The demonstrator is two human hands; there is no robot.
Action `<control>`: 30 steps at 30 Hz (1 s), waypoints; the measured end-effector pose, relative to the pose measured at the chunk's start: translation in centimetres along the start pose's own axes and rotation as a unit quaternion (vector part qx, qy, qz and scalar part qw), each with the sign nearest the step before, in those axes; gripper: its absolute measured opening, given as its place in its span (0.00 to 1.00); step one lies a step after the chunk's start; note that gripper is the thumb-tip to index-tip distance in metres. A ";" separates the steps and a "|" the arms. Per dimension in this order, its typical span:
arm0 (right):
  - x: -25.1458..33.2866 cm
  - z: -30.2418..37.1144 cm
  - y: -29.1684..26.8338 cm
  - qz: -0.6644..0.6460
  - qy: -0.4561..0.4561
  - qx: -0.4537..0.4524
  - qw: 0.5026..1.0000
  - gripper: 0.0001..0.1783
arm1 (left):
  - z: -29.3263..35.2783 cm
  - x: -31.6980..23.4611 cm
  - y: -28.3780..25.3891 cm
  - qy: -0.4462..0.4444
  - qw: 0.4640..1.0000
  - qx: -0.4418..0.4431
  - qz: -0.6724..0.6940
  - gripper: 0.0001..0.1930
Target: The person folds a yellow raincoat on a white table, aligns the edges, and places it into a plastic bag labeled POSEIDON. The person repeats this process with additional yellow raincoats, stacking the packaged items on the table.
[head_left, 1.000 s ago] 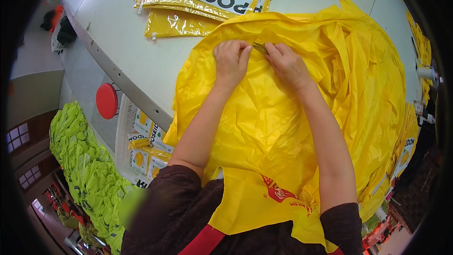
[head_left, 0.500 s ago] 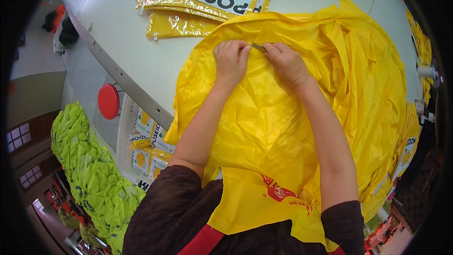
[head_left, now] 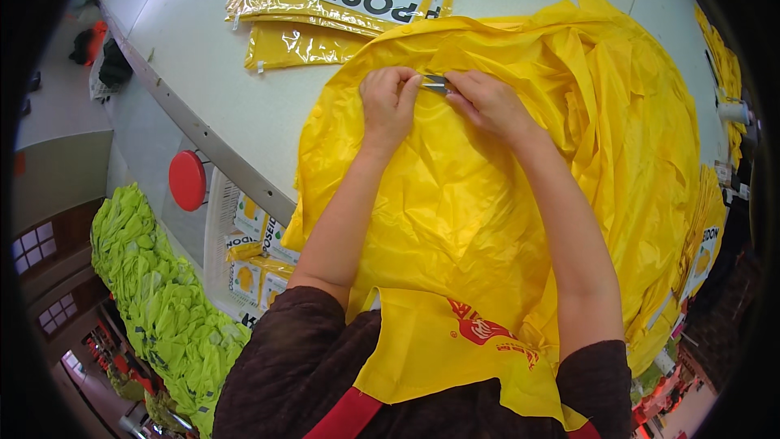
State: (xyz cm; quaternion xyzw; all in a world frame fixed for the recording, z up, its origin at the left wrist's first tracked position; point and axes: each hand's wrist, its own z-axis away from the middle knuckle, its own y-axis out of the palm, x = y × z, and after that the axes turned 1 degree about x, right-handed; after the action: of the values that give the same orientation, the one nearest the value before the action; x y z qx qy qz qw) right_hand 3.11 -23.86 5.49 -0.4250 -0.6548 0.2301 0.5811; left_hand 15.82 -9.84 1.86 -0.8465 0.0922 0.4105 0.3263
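A large yellow raincoat-like garment (head_left: 455, 203) of thin shiny fabric lies spread and crumpled over the table in front of me. My right hand (head_left: 490, 102) is closed around small thread snips (head_left: 435, 83); their two blades stand slightly apart and point left. Just left of the blade tips, my left hand (head_left: 387, 106) has thumb and forefinger pinched together on the garment near its far edge. Whether a thread lies between the fingertips is too small to see. The snips' grip is hidden inside my right hand.
Flat plastic packs with yellow contents (head_left: 349, 0) are stacked beyond the garment on the pale table (head_left: 203, 57). Left of the table stand a red stool (head_left: 188, 180), a white crate (head_left: 218, 236) of packs and a lime-green fabric heap (head_left: 154, 301). More folded yellow pieces (head_left: 705, 219) lie right.
The snips' blades now show more fully and stand apart, where before only a thin sliver was visible. My right hand has turned slightly; my left hand stays nearly in place, still pinching.
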 end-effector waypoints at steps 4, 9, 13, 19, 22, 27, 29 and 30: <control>0.3 -0.4 0.0 0.037 0.025 0.023 0.999 0.12 | 0.1 0.0 0.1 0.002 1.000 -0.010 0.011 0.05; -0.1 0.8 0.3 -0.046 0.102 -0.123 0.986 0.09 | 0.6 1.0 0.6 -0.086 0.986 -0.037 0.140 0.05; 2.0 5.2 -3.0 -0.058 0.188 -0.218 0.956 0.13 | 0.0 0.5 -1.6 -0.218 0.921 -0.014 0.321 0.08; 6.9 22.4 -8.8 -0.147 0.383 -0.323 0.853 0.11 | 0.5 5.3 -13.2 -0.069 0.958 -0.166 0.222 0.04; 9.4 32.6 -10.2 -0.134 0.445 -0.383 0.798 0.10 | 1.8 12.2 -25.1 -0.346 0.595 -0.490 0.535 0.10; 14.1 46.9 -10.2 -0.120 0.579 -0.422 0.687 0.09 | 8.6 8.9 -26.2 -0.434 0.794 -0.268 0.332 0.18; 15.7 51.4 -8.8 -0.102 0.578 -0.431 0.685 0.09 | 12.0 3.7 -22.1 -0.442 0.882 -0.098 0.130 0.20; 15.9 52.6 -7.9 -0.095 0.567 -0.438 0.691 0.09 | 14.2 3.1 -20.7 -0.365 0.928 -0.074 0.018 0.20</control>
State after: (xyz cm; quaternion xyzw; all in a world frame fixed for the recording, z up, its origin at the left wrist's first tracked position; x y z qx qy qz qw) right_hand -48.87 -4.79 9.25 -0.6163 -0.2648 -0.4241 0.6084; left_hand 17.61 15.39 2.98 -0.6578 -0.0493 0.7028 0.2662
